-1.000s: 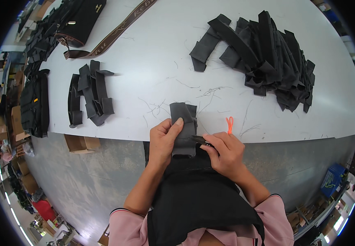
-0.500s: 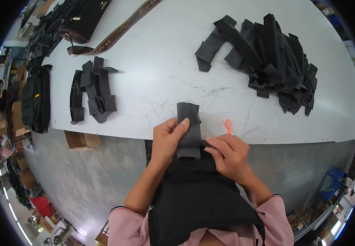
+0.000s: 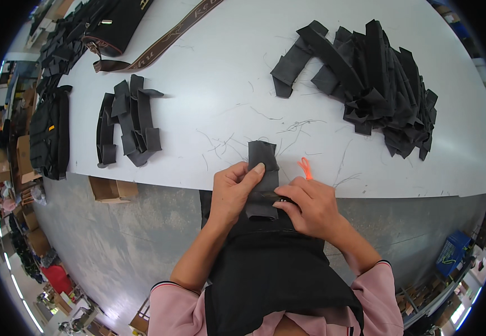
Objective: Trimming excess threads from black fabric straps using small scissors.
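My left hand (image 3: 235, 187) grips a dark grey fabric strip (image 3: 262, 153) at the table's near edge, thumb on top and fingers behind it. The strip's far end lies over the white tabletop; its near end reaches past the edge over my black apron. In my right hand (image 3: 310, 206) is a small dark pair of thread snips (image 3: 280, 196), with an orange cord loop (image 3: 305, 167) standing out above the knuckles. The tip of the snips lies against the strip's right side, below my left thumb. My fingers hide most of the tool.
Loose thread ends (image 3: 296, 126) are scattered on the white table (image 3: 215, 101). A large heap of dark strips (image 3: 386, 95) lies far right, a smaller group (image 3: 136, 120) at left. A black bag (image 3: 117, 28) with a brown strap sits far left; a cardboard box (image 3: 112, 189) is below the edge.
Both hands and the strip have shifted slightly right in the picture. The snips have moved further onto the strip, and the orange loop has swung left.
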The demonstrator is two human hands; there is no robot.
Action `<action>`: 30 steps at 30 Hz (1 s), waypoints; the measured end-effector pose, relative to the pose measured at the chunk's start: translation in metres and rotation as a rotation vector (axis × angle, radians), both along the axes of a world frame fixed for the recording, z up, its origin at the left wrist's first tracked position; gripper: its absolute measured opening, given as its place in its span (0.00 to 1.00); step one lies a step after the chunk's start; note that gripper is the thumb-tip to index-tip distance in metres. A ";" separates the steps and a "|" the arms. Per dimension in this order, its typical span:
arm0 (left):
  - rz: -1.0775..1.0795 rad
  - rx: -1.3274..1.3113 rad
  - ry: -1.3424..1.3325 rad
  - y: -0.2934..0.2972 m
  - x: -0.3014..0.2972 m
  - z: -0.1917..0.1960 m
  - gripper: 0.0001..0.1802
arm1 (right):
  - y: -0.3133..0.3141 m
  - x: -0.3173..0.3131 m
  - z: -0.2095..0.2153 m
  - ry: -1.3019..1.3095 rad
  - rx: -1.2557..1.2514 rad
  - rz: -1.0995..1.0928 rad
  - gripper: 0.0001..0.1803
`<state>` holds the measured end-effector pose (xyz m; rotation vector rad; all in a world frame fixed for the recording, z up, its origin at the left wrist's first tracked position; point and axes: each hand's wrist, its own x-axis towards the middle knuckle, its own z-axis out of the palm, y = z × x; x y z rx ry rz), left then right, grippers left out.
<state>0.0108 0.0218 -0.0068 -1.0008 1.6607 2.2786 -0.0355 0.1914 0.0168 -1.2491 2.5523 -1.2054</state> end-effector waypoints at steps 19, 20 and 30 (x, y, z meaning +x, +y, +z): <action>0.001 0.014 -0.012 0.000 -0.001 0.001 0.18 | -0.003 0.011 0.002 0.008 -0.001 -0.078 0.13; 0.000 0.015 -0.012 0.001 -0.002 0.003 0.18 | -0.003 0.011 0.001 0.017 -0.005 -0.078 0.13; -0.011 -0.009 0.007 0.000 0.001 -0.001 0.18 | 0.000 0.015 0.002 -0.084 -0.027 -0.116 0.13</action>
